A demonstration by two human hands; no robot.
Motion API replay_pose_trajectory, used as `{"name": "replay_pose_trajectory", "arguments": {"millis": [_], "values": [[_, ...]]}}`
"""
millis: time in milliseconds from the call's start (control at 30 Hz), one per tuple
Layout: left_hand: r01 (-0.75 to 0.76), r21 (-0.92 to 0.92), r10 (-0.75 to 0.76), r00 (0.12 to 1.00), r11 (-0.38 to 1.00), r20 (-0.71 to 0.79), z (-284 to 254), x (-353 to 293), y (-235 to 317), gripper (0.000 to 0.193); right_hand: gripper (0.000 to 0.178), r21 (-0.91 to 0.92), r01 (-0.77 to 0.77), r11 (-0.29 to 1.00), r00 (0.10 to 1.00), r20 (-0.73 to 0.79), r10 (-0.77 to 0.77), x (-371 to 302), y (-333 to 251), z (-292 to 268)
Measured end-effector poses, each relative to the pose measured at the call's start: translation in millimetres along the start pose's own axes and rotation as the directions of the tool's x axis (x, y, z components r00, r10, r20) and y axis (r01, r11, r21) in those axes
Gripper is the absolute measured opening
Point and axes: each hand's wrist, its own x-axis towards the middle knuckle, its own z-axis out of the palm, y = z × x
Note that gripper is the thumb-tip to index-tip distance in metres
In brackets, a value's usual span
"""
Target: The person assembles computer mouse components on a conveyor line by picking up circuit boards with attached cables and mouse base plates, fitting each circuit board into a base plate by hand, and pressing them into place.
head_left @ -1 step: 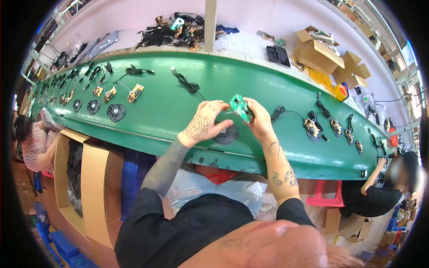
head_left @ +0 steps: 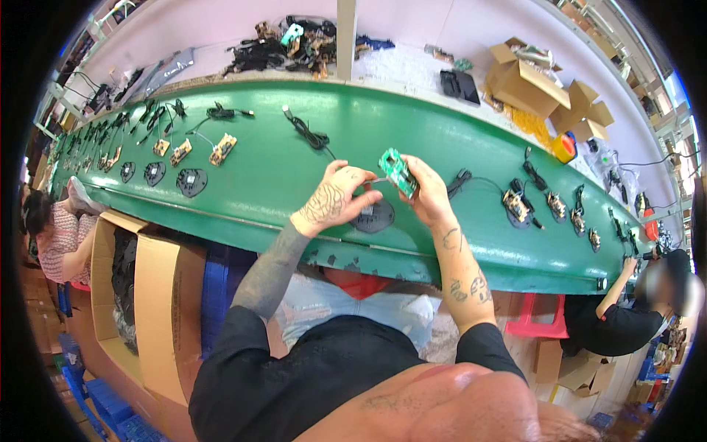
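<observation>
My right hand (head_left: 428, 193) grips a green circuit board (head_left: 398, 173) by its right edge, tilted above the green belt. To its left, my left hand (head_left: 333, 197) pinches a thin grey cable (head_left: 379, 180) running to the board. Its thumb and forefinger are bent close together. A coiled black cord (head_left: 313, 140) with a plug lies just beyond my left hand and trails toward it. Below both hands sits a round black base plate (head_left: 377, 219), partly covered by my left thumb.
Boards with cords (head_left: 222, 149) and black plates (head_left: 192, 182) line the left of the belt (head_left: 265, 177). More assemblies (head_left: 517, 208) lie at right. Open cartons (head_left: 523, 85) and a black pile (head_left: 258, 55) occupy the back shelf. Co-workers sit at both sides; a large carton (head_left: 158, 309) stands at lower left.
My left thumb has moved in toward the forefinger, and the fingers now close on the cable by the board. The board in my right hand has shifted only slightly.
</observation>
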Motion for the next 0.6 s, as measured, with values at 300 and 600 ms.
{"name": "replay_pose_trajectory", "arguments": {"millis": [300,600], "values": [[0.194,-0.177,-0.211,0.974,0.965,-0.086,-11.9,-12.3,0.3,0.014,0.047,-0.595,0.019,0.803,0.974,0.194,0.120,13.5,-24.0,-40.7],[0.428,-0.167,-0.443,0.894,0.888,-0.068,-1.7,-19.4,3.4,0.018,0.044,-0.761,0.260,0.595,0.959,0.131,-0.251,14.9,10.5,-33.0]]}}
